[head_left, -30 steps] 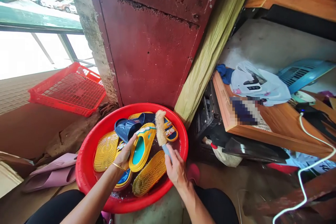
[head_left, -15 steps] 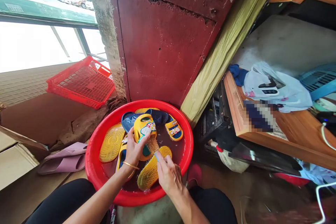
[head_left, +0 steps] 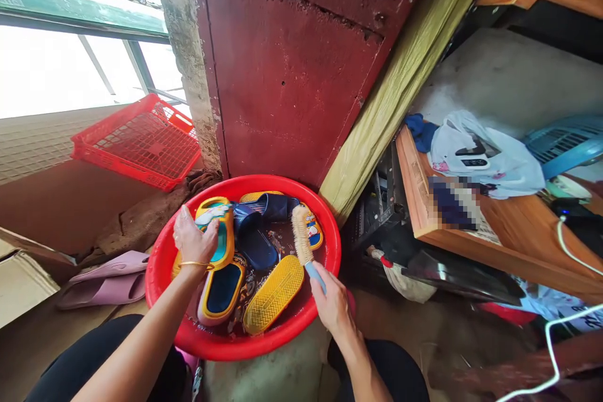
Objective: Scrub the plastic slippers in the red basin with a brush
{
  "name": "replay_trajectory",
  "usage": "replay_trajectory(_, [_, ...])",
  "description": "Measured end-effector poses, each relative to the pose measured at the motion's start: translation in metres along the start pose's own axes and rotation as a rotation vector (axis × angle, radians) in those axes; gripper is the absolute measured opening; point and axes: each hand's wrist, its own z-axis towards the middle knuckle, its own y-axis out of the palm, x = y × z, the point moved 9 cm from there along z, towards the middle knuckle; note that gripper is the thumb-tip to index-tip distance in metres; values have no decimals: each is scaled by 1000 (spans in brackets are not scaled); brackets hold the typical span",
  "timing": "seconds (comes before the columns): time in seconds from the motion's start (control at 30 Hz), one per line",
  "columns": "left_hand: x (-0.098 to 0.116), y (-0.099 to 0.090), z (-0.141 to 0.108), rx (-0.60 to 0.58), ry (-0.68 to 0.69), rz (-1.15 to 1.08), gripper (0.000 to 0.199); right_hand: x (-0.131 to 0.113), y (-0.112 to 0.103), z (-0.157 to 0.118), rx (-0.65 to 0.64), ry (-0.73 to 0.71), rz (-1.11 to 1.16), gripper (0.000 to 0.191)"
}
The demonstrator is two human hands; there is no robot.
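Observation:
My right hand (head_left: 333, 301) is closed round the light-blue handle of a scrub brush (head_left: 301, 235), its pale bristles raised above the basin's right side. At the left side, my left hand (head_left: 195, 240) has its thumb and fingers apart. It is against a yellow slipper with a teal insole (head_left: 226, 235), partly covering it. A red basin (head_left: 245, 352) of murky water holds several slippers. Among them are a dark-blue slipper (head_left: 258, 245), a yellow one sole up (head_left: 276, 295), and a yellow slipper with navy insole (head_left: 223, 292). Another patterned slipper (head_left: 313, 232) is partly behind the brush.
Mauve slippers (head_left: 106, 282) lie left of the basin beside cardboard (head_left: 23, 282). A red plastic crate (head_left: 141, 144) stands behind them. A maroon door (head_left: 287, 75) rises behind the basin. At right, a wooden table (head_left: 527, 220) carries a white plastic bag (head_left: 490, 157).
My left hand has moved left with the yellow and teal slipper, and its fingers have spread. The brush has come off the slipper and moved up and right.

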Motion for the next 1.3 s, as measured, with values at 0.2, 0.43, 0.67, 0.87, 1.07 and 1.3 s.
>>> replay_trajectory(0.2, [34,89,-133,-756,355,153,58,8,-7,8,73,-4,111,41])
replay_trajectory(0.43, [-32,130,-208,-1147,116,528,105,10,7,6,25,-21,54,40])
replay_trajectory(0.67, [-21,127,-166,-1119,-412,-205,76,12,10,-1,43,6,-25,41])
replay_trajectory(0.87, [-3,110,-154,-1025,-534,-401,72,-18,39,-8,-52,-168,-186,45])
replay_trajectory(1.07, [-3,107,-165,-1075,-564,-415,74,-4,26,7,36,-25,-327,41])
replay_trajectory(1.3, [11,91,-150,-1047,-555,-433,75,-14,26,2,22,-120,-280,43])
